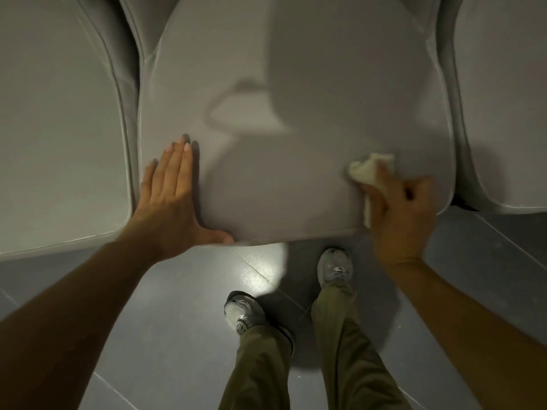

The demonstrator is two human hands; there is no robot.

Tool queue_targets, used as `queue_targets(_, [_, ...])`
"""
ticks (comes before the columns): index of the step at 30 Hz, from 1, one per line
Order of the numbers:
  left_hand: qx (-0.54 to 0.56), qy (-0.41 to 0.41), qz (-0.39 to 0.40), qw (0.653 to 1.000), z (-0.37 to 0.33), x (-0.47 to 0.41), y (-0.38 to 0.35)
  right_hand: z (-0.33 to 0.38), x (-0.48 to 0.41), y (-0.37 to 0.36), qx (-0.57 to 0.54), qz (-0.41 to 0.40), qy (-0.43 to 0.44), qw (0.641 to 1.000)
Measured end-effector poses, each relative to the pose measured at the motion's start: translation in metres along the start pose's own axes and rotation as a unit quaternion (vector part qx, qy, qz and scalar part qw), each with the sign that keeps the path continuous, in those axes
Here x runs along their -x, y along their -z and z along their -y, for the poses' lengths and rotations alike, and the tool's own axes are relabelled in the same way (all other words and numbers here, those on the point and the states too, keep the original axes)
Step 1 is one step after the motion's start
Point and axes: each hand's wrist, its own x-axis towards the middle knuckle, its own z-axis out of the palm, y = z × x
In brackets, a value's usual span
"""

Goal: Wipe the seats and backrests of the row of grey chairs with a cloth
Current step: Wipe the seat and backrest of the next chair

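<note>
The person stands facing the middle grey seat (296,99). Their left hand (170,196) lies flat on its near left corner, fingers straight and together, thumb along the front edge. Their right hand (399,214) clutches a crumpled pale cloth (370,170), pressed to the seat's near right corner. More grey seats flank it on either side.

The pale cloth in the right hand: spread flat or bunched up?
Bunched. The pale cream cloth is crumpled into a wad, gripped by the right hand on the middle grey padded seat.
</note>
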Motion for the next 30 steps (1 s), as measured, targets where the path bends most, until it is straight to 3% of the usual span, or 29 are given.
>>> queue_targets(2, [-0.005,0.001,0.001,1.0,-0.006,-0.005,0.003,-0.009,-0.018,0.026,0.029,-0.064,-0.034,0.997])
queue_targets(7, [-0.008,-0.009,0.017,1.0,-0.021,-0.022,0.012,0.031,-0.046,0.014,-0.027,-0.125,0.025,0.991])
queue_targets(11, [0.0,-0.022,0.02,1.0,-0.039,-0.034,0.008,0.103,-0.005,-0.043,-0.027,0.017,0.199,0.98])
queue_targets(14, [0.006,-0.029,0.025,0.999,-0.052,-0.04,0.004,0.085,-0.015,-0.04,0.047,0.045,0.272,0.96])
queue_targets(16, [0.014,-0.026,0.023,0.999,-0.058,-0.042,0.004,0.049,-0.039,-0.015,0.016,0.038,0.179,0.983])
queue_targets(17, [0.015,-0.024,0.021,0.999,-0.06,-0.043,0.004,0.029,-0.056,0.0,0.002,0.001,0.088,0.996])
queue_targets(19, [0.013,-0.019,0.012,1.0,-0.062,-0.044,0.007,-0.003,-0.086,0.029,0.011,-0.082,-0.072,0.994])
queue_targets(20, [0.014,-0.014,0.006,1.0,-0.063,-0.045,0.009,-0.01,-0.094,0.036,0.049,-0.102,-0.084,0.99])
queue_targets(22, [0.015,-0.004,0.001,1.0,-0.065,-0.048,0.012,-0.002,-0.098,0.04,0.099,-0.084,-0.021,0.991])
queue_targets(28, [0.012,0.011,-0.003,1.0,-0.064,-0.063,0.016,0.099,-0.085,-0.02,0.037,0.019,0.14,0.989])
queue_targets(30, [0.008,0.018,0.001,1.0,-0.06,-0.067,0.015,0.132,-0.076,-0.041,0.012,0.008,0.199,0.98])
